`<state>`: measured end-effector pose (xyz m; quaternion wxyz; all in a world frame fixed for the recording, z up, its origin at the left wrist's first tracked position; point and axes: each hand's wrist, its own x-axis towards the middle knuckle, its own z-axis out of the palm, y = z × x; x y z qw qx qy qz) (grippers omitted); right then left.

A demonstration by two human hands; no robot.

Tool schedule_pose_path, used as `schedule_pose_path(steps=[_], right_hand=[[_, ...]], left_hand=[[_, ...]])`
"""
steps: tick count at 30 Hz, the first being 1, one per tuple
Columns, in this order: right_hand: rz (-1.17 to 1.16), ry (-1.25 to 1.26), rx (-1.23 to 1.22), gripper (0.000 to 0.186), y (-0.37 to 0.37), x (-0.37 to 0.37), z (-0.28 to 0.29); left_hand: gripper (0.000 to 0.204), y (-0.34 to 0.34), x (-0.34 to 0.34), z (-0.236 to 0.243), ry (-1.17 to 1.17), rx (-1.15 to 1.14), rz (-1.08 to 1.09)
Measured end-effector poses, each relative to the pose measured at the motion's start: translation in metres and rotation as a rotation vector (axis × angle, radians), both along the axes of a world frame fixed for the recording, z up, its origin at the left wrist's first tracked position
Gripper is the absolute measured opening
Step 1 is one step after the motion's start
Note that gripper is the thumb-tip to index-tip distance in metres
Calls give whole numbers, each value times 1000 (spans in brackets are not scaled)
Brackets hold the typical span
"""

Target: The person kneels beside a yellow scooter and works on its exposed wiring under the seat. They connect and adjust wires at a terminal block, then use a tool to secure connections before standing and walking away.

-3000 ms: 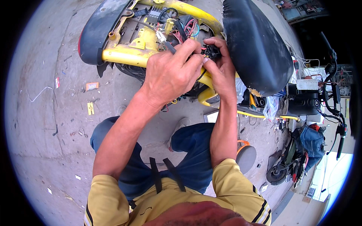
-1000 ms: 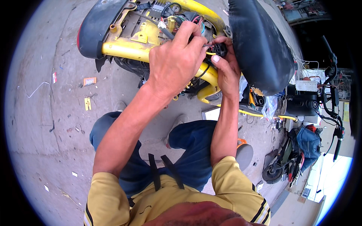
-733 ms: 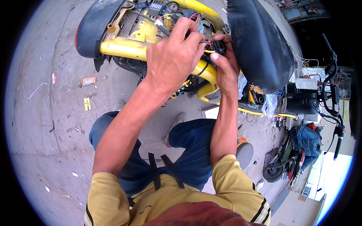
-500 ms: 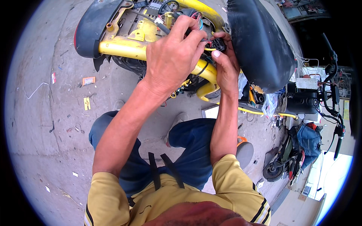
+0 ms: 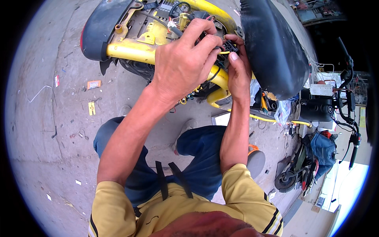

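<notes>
Above the yellow frame tube [image 5: 132, 52] of a scooter, both hands are close together. My right hand [image 5: 239, 75] is closed round a small black wire connector [image 5: 231, 47], thumb in front and fingers behind. A short yellow wire [image 5: 224, 52] runs from the connector toward my left hand [image 5: 183, 63]. That hand is closed, thumb and fingertips pinched beside the connector at the wires; its palm side is hidden, so its exact grip on the wire ends shows only in part. Behind its knuckles lie more wires and a pale yellow plug [image 5: 183, 19].
The raised black seat [image 5: 274, 51] stands just right of my right hand. A black rear fender [image 5: 100, 33] is at the far left. Bits of litter and a yellow card [image 5: 91, 108] lie on the concrete floor. A scooter handlebar [image 5: 347, 106] and a round grey stool [image 5: 256, 162] are on the right.
My left hand has shifted slightly right, nearer the connector. My right hand still holds the connector, almost in place. The whole view has moved a little.
</notes>
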<state>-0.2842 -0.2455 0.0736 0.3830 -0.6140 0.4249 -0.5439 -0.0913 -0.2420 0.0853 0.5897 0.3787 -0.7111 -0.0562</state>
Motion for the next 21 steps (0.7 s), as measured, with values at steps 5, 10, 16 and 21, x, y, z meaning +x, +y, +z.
schedule_pose_path(steps=[5,10,16,21], right_hand=[[-11,-53,-29,46,1,3,2],[-52,8,22,52,1,7,7],[48,-2,45,59,2,4,1],[14,29,92,62,6,9,8]], left_hand=[[20,-1,9,3,-53,27,-1],[25,0,8,5,-85,-30,38],[24,-3,9,2,-162,14,33],[26,-2,9,4,-140,69,26]])
